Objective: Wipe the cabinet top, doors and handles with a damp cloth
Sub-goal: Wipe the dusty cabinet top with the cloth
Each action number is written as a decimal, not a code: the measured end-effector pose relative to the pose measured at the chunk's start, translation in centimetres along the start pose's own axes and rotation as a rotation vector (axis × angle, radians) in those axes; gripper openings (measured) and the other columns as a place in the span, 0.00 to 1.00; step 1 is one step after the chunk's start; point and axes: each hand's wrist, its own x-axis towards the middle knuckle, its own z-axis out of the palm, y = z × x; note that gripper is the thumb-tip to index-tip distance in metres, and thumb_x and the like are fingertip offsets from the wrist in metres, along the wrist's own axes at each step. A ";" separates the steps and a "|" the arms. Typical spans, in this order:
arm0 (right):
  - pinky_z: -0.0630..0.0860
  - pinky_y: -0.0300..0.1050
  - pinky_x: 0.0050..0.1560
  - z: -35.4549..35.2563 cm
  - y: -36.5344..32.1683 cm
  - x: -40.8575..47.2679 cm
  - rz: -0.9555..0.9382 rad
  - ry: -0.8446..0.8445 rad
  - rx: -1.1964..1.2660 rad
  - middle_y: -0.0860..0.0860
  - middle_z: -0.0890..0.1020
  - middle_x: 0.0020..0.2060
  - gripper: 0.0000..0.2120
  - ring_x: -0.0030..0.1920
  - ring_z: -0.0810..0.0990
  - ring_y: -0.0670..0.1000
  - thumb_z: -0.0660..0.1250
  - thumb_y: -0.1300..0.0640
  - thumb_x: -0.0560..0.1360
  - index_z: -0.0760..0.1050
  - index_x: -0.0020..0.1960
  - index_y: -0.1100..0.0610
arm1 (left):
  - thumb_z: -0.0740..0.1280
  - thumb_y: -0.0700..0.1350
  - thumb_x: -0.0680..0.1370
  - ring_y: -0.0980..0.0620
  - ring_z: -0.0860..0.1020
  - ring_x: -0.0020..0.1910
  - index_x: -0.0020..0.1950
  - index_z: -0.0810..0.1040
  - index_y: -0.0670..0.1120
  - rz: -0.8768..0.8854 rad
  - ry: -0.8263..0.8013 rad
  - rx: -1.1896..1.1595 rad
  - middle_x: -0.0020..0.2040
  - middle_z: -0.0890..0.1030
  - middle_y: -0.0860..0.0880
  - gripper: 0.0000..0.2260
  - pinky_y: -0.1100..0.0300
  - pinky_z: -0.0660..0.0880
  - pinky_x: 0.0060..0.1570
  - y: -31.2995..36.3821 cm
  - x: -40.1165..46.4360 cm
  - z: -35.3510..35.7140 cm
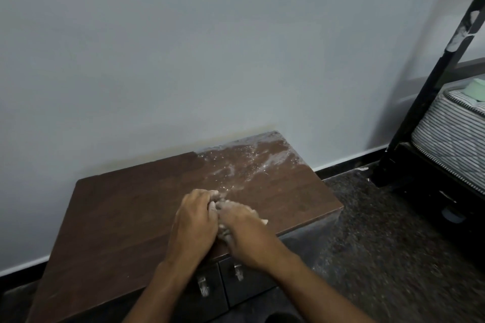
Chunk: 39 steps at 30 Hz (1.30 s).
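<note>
Dusty brown cabinet top (147, 207) against pale wall (183, 47), speckled floor (380, 231)

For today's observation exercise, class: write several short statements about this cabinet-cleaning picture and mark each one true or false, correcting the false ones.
1. Both hands are together on the cabinet top. True: the left hand and the right hand meet over a pale cloth.
2. The white dusty smear lies at the top's far right corner. True.
3. The cabinet stands in the middle of the room. False: its back edge is against the wall.
4. Two metal handles show on the cabinet front. True.
5. A striped mattress lies to the left of the cabinet. False: it is at the right, on a dark bed frame.
</note>
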 end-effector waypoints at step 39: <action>0.57 0.52 0.76 3.2 3.8 21.6 0.047 -0.063 -0.121 0.58 0.67 0.72 0.22 0.74 0.64 0.59 0.57 0.54 0.83 0.63 0.74 0.61 | 0.62 0.50 0.79 0.48 0.76 0.55 0.59 0.75 0.47 -0.103 0.072 0.139 0.54 0.77 0.50 0.12 0.52 0.74 0.53 -7.3 10.2 -0.8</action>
